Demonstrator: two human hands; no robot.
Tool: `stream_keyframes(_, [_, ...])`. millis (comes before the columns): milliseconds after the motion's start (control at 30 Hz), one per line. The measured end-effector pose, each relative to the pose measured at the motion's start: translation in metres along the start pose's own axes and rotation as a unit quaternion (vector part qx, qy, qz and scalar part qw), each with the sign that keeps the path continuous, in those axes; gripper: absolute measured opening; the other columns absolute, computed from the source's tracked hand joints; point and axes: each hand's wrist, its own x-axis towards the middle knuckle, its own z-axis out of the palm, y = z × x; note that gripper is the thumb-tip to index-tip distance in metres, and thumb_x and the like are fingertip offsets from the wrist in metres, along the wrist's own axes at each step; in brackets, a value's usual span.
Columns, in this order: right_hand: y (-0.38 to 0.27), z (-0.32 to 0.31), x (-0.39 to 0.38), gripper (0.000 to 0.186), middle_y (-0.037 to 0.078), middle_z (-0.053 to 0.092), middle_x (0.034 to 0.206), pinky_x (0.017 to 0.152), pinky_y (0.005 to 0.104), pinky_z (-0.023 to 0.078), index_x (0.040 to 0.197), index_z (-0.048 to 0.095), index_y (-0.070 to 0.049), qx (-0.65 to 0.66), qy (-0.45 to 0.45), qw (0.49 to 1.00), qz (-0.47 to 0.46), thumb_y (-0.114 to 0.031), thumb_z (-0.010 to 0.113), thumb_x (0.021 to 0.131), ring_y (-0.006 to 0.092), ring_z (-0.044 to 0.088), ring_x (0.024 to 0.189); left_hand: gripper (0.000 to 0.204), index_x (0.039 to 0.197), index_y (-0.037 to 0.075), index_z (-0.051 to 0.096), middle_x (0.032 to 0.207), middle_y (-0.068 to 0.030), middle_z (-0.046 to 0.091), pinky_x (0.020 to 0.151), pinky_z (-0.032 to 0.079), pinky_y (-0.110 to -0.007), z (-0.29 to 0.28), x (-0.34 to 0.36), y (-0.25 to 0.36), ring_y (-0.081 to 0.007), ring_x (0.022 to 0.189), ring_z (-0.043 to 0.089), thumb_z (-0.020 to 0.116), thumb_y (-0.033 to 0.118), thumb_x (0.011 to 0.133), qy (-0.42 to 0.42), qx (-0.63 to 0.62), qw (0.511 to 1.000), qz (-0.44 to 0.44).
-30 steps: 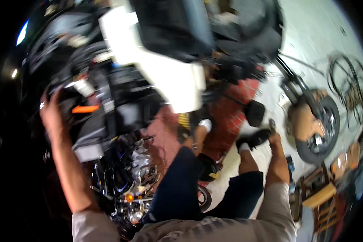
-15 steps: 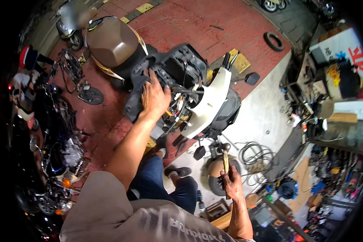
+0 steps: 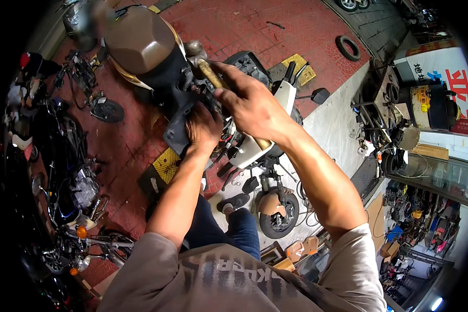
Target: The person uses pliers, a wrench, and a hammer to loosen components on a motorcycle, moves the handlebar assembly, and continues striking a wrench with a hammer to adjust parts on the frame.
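Observation:
A partly stripped scooter stands in front of me, with a brown seat (image 3: 140, 41), a white front panel (image 3: 284, 96) and loose-looking dark plastic bodywork (image 3: 176, 132). My right hand (image 3: 255, 106) is closed round the wooden handle of a hammer (image 3: 211, 74). Its rounded metal head is above the bodywork, close to the front of the seat. Below it, my left hand (image 3: 205, 127) reaches into the scooter's middle section. The fingers of that hand are hidden among dark parts, so what they grip does not show.
A front wheel (image 3: 279, 218) with a brown fender is near my feet. Other motorcycles (image 3: 78, 182) crowd the left side. A loose tyre (image 3: 348, 48) lies on the red paving at far right, and a cluttered workbench (image 3: 382, 104) stands along the right.
My right hand has brought the hammer up and left from beside the front wheel to above the scooter. My left hand has moved slightly down, its fingers now deeper among the parts.

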Motion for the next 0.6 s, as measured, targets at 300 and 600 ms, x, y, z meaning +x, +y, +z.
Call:
stream_keyframes(300, [0.027,0.013,0.029,0.050,0.021,0.068,0.123,0.098,0.0370,0.051,0.148,0.049,0.002,-0.051,-0.100,0.993,0.041,-0.016,0.057,0.102,0.0259,0.065,0.112,0.055,0.128,-0.007,0.049,0.114,-0.0305,0.062,0.093,0.049,-0.052,-0.006,-0.008,0.005,-0.0480,0.106,0.061,0.069,0.027,0.089,-0.021,0.001,0.997,-0.070])
stream_keyframes(600, [0.022,0.013,0.053,0.046,0.022,0.070,0.122,0.094,0.0383,0.052,0.146,0.053,0.000,-0.096,-0.076,0.992,0.021,-0.016,0.055,0.103,0.0240,0.069,0.109,0.043,0.117,-0.007,0.055,0.104,-0.0293,0.064,0.084,0.051,-0.053,-0.011,-0.008,0.011,-0.0481,0.095,0.063,0.068,0.024,0.089,-0.037,0.053,0.996,-0.065])
